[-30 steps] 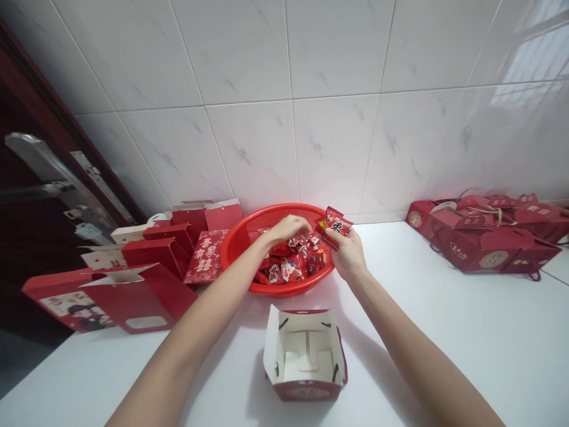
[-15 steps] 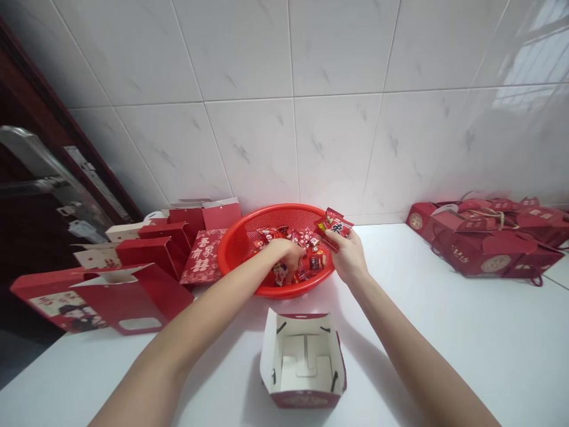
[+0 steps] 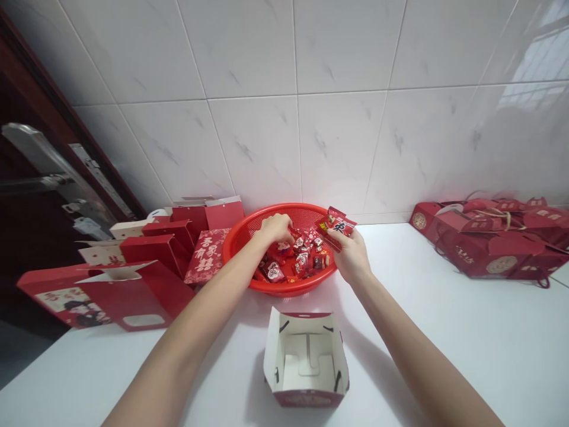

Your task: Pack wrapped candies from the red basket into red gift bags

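A red plastic basket (image 3: 293, 289) holds several small wrapped candies (image 3: 302, 261). Over its back left part is my left hand (image 3: 277, 227), fingers bent down among the candies; whatever they pinch is too small to make out. My right hand (image 3: 351, 252) is at the basket's right rim, closed on a red candy packet (image 3: 336, 226) with dark lettering. Nearer to me, an open box (image 3: 309, 356) with a white inside and dark red outside stands on the white table, with nothing in it.
Several red boxes and bags (image 3: 146, 296) stand at the left, beside a patterned red box (image 3: 207, 256). Folded dark red boxes (image 3: 484, 249) with cords lie at the right. A tiled wall is behind; a door handle (image 3: 40, 178) shows at far left.
My left hand has moved back and to the left within the basket, uncovering candies at its middle. My right hand still holds the packet at almost the same place.
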Demonstrator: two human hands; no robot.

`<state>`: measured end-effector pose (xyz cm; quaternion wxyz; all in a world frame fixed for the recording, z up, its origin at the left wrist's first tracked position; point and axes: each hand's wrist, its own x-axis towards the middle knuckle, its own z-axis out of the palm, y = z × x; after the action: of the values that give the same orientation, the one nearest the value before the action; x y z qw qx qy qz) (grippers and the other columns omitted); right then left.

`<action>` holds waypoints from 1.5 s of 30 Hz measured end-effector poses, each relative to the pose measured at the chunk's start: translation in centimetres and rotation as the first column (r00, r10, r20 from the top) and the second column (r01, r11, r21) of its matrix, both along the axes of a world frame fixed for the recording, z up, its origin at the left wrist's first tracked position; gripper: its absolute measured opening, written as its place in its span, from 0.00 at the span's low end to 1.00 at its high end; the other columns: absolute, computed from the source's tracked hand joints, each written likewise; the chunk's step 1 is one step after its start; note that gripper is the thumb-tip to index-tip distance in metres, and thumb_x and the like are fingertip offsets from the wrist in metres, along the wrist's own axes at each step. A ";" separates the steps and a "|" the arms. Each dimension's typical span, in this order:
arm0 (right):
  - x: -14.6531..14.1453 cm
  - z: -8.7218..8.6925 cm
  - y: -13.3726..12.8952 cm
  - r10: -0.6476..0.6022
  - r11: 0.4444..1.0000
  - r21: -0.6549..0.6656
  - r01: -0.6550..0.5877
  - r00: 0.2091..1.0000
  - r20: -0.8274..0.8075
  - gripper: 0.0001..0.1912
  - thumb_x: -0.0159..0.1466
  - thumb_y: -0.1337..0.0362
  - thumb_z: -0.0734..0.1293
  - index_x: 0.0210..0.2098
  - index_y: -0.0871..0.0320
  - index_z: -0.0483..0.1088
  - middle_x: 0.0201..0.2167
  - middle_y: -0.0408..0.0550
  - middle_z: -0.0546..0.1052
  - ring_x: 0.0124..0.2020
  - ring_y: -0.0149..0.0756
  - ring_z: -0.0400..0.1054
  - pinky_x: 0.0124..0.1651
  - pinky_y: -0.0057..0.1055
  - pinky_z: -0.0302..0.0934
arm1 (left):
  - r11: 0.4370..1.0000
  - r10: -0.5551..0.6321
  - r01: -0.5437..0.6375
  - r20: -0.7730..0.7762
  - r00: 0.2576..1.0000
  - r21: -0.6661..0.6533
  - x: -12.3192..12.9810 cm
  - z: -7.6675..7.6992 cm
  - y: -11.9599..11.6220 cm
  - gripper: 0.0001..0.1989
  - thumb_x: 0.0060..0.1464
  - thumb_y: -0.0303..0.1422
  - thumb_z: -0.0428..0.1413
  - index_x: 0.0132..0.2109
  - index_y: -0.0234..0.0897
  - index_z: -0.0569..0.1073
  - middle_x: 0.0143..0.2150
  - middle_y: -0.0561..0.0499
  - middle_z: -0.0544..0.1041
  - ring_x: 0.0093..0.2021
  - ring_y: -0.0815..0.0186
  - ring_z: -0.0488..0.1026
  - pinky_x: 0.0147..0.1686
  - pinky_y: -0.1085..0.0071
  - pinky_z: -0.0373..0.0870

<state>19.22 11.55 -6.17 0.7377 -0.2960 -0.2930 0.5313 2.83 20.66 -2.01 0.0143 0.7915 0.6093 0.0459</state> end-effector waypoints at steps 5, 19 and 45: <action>0.1 -0.1 0.1 0.012 1.000 0.003 -0.012 1.000 0.006 0.14 0.49 0.70 0.75 0.34 0.57 0.71 0.34 0.47 0.81 0.39 0.41 0.77 0.50 0.43 0.71 | 0.994 0.084 -0.088 0.059 0.995 0.061 -0.5 -0.5 1.1 0.21 0.39 0.37 0.70 0.44 0.46 0.82 0.49 0.44 0.82 0.50 0.48 0.77 0.44 0.63 0.71; -0.2 0.3 -0.3 0.030 1.000 0.001 -0.030 0.999 -0.013 0.15 0.49 0.71 0.74 0.36 0.56 0.71 0.34 0.45 0.81 0.38 0.40 0.76 0.50 0.42 0.71 | 0.954 0.219 -0.248 0.175 0.960 0.169 -2.0 -0.4 2.2 0.19 0.56 0.39 0.60 0.54 0.42 0.79 0.51 0.40 0.80 0.52 0.46 0.76 0.47 0.59 0.72; -0.4 0.1 0.1 -0.011 1.000 -0.008 0.010 0.998 -0.054 0.15 0.48 0.70 0.73 0.34 0.57 0.70 0.31 0.45 0.81 0.34 0.38 0.76 0.42 0.36 0.71 | 0.633 -0.646 0.475 -0.079 0.759 -0.611 4.7 -1.9 -3.4 0.12 0.39 0.26 0.56 0.35 0.39 0.79 0.28 0.52 0.79 0.30 0.60 0.75 0.28 0.71 0.69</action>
<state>18.78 11.64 -6.12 0.7472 -0.2857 -0.2692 0.5363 7.49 17.23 -3.92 0.1681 0.8998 0.3098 -0.2571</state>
